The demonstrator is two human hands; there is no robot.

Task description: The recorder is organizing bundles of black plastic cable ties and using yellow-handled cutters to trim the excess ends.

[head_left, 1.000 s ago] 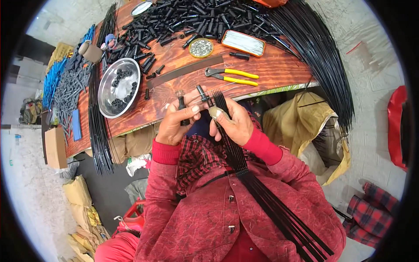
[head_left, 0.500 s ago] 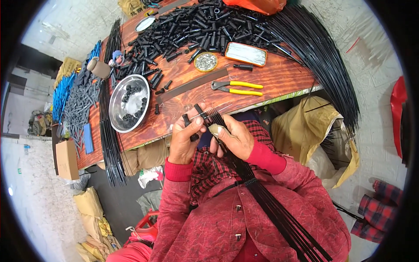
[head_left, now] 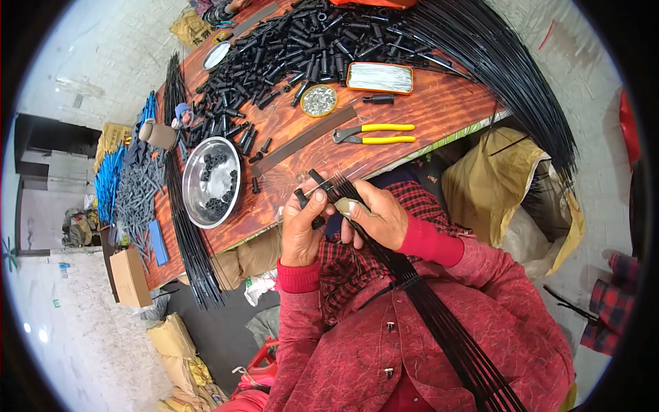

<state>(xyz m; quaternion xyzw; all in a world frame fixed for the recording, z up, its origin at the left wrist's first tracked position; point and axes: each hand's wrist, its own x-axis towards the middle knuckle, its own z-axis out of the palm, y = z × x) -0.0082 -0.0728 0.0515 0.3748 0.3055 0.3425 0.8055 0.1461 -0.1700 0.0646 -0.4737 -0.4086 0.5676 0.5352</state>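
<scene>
My left hand (head_left: pixel 302 233) is closed around a short black tubular piece (head_left: pixel 313 211), its thumb and fingertips pinched near a thin pale wire. My right hand (head_left: pixel 381 216) grips a bundle of thin black rods (head_left: pixel 439 309), and a tan cover wraps its thumb. The rod tips fan out between both hands. From there the bundle slants down across my lap, tied round partway along. A second black tube end (head_left: pixel 316 176) shows just beyond my left fingertips. Fingers hide how the wire, tube and rods meet.
On the wooden table (head_left: pixel 274 185) lie yellow-handled nippers (head_left: pixel 388 134), a brown strip (head_left: pixel 302 143), a metal bowl (head_left: pixel 191 168) with black parts, a dish of small metal pieces (head_left: pixel 319 101), a tray of pale wires (head_left: pixel 379 77) and heaped black tubes (head_left: pixel 302 55). Another person's sleeve (head_left: pixel 218 12) shows far off.
The whole view has shifted, so table and hands sit a little differently in the picture. Another person's sleeve has come into view at the far end. Both hands keep nearly the same grip.
</scene>
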